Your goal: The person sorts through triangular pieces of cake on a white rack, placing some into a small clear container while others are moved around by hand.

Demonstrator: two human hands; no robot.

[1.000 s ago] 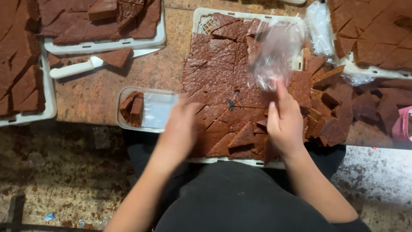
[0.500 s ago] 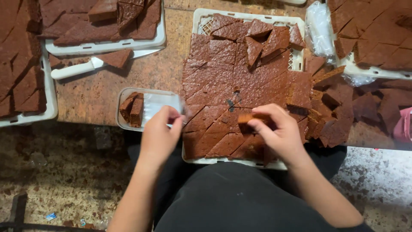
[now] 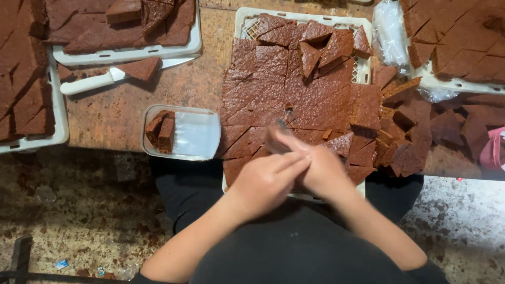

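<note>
On the table (image 3: 121, 118), the white tray (image 3: 243, 21) of cut brown slabs (image 3: 294, 84) lies just ahead of both hands; left hand (image 3: 265, 181) overlaps right hand (image 3: 323, 171), fingers (image 3: 286, 139) apparently pinching a blurred clear wrapper (image 3: 274, 142), grip uncertain

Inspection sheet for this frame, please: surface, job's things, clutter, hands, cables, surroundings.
Surface: brown worn table, crumbs and stains.
Job's things: white crate covered with a brown cake slab cut into diamond pieces; clear plastic container holding two pieces.
Clutter: white-handled knife, cake trays, loose cake pieces, plastic bags.
Hands: left hand and right hand together at the crate's near edge; what they grip is hidden.
Cables: nothing seen.
Surroundings: speckled floor.
</note>
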